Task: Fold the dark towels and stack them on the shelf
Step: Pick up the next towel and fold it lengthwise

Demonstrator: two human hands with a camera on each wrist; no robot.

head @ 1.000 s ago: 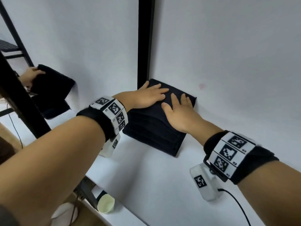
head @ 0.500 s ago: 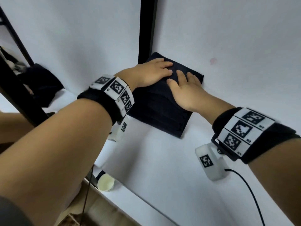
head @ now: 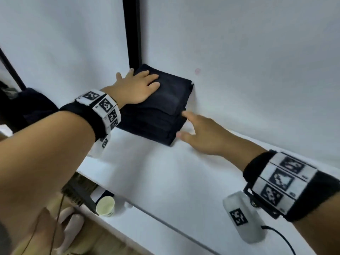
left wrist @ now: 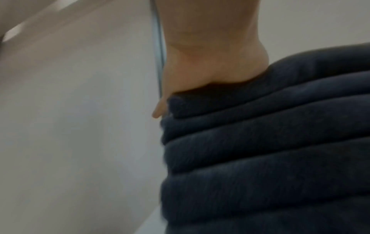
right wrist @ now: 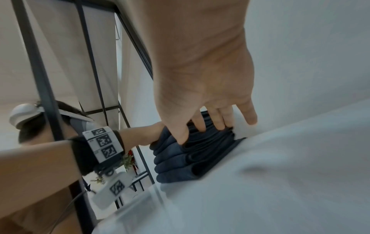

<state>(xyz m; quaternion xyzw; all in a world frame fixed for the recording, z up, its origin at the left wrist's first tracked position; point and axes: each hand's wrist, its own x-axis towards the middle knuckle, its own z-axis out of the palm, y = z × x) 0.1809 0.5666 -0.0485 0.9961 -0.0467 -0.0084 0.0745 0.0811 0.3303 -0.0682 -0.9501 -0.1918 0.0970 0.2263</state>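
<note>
A stack of folded dark towels point(head: 161, 107) sits on the white shelf point(head: 165, 177), pushed into the back corner beside a black post point(head: 133, 32). My left hand point(head: 139, 85) lies flat on top of the stack with straight fingers. In the left wrist view the palm point(left wrist: 216, 63) presses the top towel above several folded layers point(left wrist: 270, 158). My right hand point(head: 200, 133) is off the top and touches the stack's right side with straight fingers. The right wrist view shows those fingertips point(right wrist: 202, 126) against the folded edges of the stack point(right wrist: 190, 158).
A white wall point(head: 248, 61) rises right behind the stack. A paper cup point(head: 106, 207) stands on a lower surface under the shelf's front edge. Another dark towel point(head: 35, 105) lies at the far left. Black frame bars point(right wrist: 40, 79) stand left of the stack.
My right hand has slid off the top of the stack down to its right side. The left hand has stayed flat on top.
</note>
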